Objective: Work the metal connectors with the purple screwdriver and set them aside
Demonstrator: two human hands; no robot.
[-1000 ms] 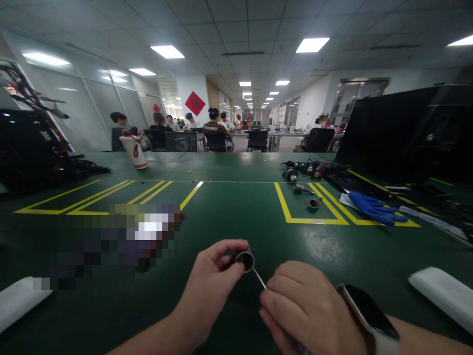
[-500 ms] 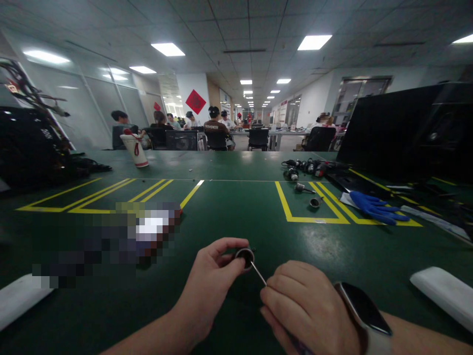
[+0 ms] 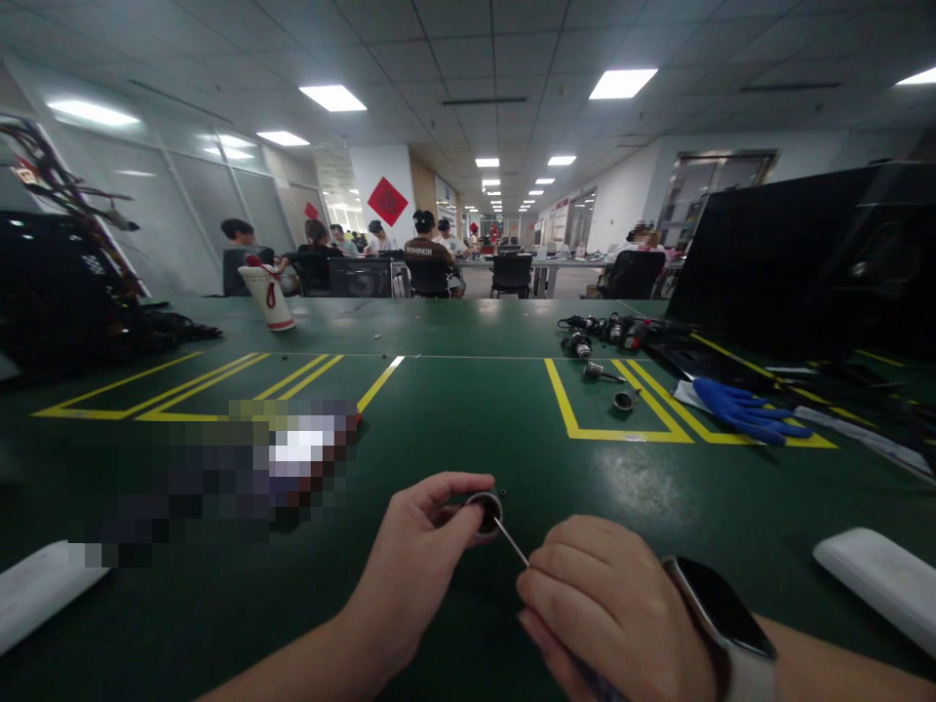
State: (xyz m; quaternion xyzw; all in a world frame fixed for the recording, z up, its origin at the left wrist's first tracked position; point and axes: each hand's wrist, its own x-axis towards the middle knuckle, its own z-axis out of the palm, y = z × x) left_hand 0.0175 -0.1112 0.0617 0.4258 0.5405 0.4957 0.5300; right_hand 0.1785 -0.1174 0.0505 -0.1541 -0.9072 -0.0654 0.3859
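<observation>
Between thumb and index finger, my left hand (image 3: 431,546) grips a small round metal cup-like part (image 3: 499,512), its opening facing me. My right hand (image 3: 606,595) is wrapped around a screwdriver (image 3: 513,544); only its thin metal shaft and a bit of dark handle low in the view show. The shaft's end reaches into the opening of the round part; the tip itself cannot be made out. A tiny dark piece (image 3: 502,492) lies on the green table (image 3: 468,419) just beyond the part.
Right of centre, a similar round cup part (image 3: 624,401), a metal part with a stem (image 3: 601,371) and several dark cylindrical parts (image 3: 581,343) lie by yellow tape. Blue gloves (image 3: 746,409) lie farther right. At left are a pixelated device (image 3: 299,448) and a white cup (image 3: 269,295).
Almost nothing differs. Both hands stay in place, with the screwdriver's shaft shifted very slightly inside the round part.
</observation>
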